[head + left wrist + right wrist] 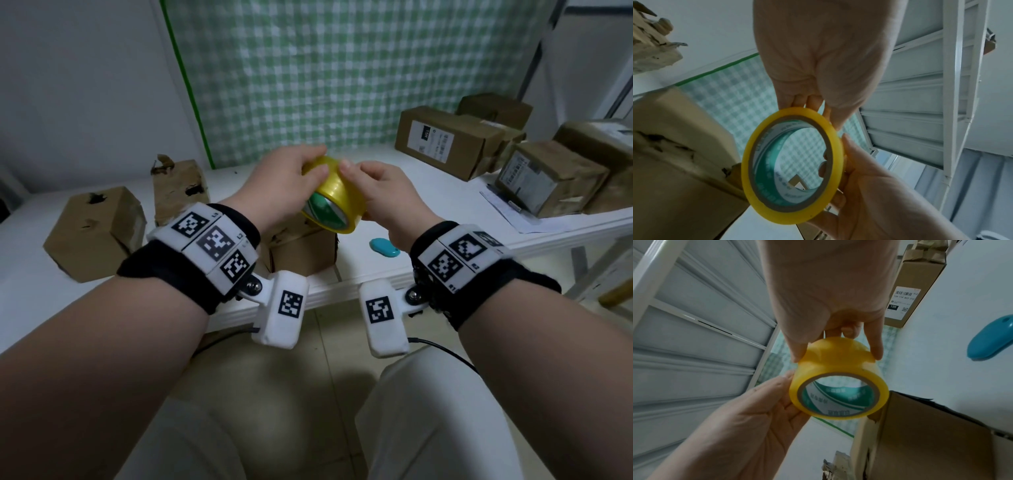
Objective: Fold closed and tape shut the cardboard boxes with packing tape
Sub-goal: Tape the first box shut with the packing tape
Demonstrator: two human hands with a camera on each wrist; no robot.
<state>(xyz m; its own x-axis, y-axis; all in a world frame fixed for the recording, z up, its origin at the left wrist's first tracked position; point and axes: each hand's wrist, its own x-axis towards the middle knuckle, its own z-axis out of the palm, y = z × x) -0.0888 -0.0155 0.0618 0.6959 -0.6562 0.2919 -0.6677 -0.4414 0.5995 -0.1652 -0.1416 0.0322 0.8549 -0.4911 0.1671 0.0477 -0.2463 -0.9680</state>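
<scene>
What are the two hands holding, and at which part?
Both the left hand and the right hand hold the yellow tape roll by its outer rim, on opposite sides.

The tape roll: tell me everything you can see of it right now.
The tape roll is wide, glossy, translucent yellow packing tape wound on a brown cardboard core with a green-and-white printed lining. It is held in the air, tilted, above a cardboard box at the white table's front edge. The left hand and right hand both grip its rim. No loose tape end shows.
</scene>
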